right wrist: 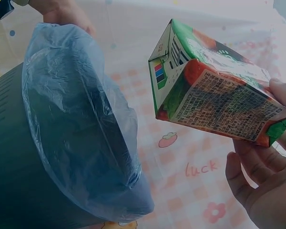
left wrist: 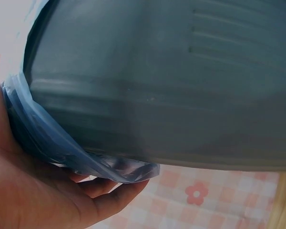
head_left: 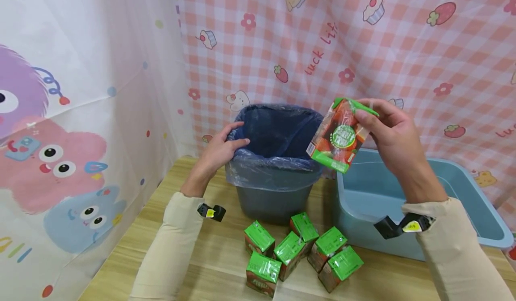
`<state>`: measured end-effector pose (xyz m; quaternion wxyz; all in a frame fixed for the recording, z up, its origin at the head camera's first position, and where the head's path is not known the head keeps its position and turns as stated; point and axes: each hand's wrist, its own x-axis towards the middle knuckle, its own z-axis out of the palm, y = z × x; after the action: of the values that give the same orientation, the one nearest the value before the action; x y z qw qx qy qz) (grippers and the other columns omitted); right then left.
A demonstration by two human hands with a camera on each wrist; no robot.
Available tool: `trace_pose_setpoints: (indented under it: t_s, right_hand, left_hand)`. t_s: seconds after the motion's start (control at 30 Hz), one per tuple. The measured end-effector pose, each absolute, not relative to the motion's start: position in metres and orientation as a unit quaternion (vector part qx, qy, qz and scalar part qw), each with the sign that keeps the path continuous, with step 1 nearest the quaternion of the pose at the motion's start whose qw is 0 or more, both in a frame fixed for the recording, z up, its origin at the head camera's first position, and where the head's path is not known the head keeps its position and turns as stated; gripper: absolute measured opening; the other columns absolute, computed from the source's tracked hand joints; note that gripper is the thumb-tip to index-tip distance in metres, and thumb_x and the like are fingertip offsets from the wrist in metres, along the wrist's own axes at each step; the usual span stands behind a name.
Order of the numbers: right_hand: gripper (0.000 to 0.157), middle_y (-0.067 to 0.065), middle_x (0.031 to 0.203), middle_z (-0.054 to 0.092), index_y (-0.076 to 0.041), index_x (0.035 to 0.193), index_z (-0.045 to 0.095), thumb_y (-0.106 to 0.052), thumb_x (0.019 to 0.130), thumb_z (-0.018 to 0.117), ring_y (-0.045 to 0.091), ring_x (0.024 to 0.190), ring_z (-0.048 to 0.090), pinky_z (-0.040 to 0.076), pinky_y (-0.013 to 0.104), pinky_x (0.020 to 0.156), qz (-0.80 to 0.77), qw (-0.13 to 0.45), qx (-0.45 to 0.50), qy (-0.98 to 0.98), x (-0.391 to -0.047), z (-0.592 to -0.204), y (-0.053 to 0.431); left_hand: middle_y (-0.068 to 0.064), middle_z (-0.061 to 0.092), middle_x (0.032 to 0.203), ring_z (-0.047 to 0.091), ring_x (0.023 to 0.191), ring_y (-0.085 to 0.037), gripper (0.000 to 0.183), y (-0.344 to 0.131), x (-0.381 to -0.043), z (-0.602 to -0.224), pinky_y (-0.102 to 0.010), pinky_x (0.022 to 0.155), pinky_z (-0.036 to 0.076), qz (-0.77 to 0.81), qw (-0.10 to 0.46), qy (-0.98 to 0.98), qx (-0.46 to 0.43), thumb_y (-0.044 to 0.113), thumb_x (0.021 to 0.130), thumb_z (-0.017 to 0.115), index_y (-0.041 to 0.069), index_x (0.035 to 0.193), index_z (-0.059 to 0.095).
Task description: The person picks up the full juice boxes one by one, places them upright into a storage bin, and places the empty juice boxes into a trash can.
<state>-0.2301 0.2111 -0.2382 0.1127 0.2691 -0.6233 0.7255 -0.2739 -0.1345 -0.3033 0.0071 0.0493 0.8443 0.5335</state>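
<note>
The right hand (head_left: 393,139) pinches a tilted drink carton (head_left: 342,135) near, but apart from, the lined wastebasket (head_left: 276,200), which the left hand (head_left: 219,153) grips; presumably a carrying step, next calling for alignment before release.

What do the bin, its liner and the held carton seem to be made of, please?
The bin: probably rigid plastic, dull grey with moulded ridges. 
The liner: apparently thin plastic film, blue, see-through and wrinkled, with glossy highlights. 
The carton: likely coated paperboard, printed and shiny, with flat panels and folded edges; any inner layer is hidden.
</note>
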Motion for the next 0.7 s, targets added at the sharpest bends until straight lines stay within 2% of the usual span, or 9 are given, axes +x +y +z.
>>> trace_pose_setpoints:
  t_s: [0.3, 0.7]
  right_hand:
    - [0.02, 0.005, 0.1, 0.066, -0.003, 0.114, 0.069, -0.005, 0.096, 0.062, 0.015, 0.086, 0.059, 0.053, 0.02, 0.075, 0.725, 0.123, 0.245, -0.632, -0.238, -0.237, 0.203]
    - [0.018, 0.004, 0.099, 0.065, -0.006, 0.113, 0.07, -0.01, 0.096, 0.063, 0.016, 0.086, 0.057, 0.053, 0.019, 0.07, 0.71, 0.121, 0.239, -0.651, -0.247, -0.239, 0.193]
  left_hand:
    - [-0.005, 0.025, 0.163, 0.026, 0.147, -0.03, 0.056, -0.134, -0.273, -0.303, -0.06, 0.117, 0.019, 0.537, 0.007, 0.842, 0.051, 0.034, 0.098, 0.059, 0.026, 0.151, 0.041]
    - [-0.005, 0.025, 0.163, 0.026, 0.147, -0.03, 0.056, -0.134, -0.273, -0.303, -0.059, 0.117, 0.019, 0.537, 0.007, 0.842, 0.049, 0.034, 0.098, 0.059, 0.026, 0.151, 0.04]
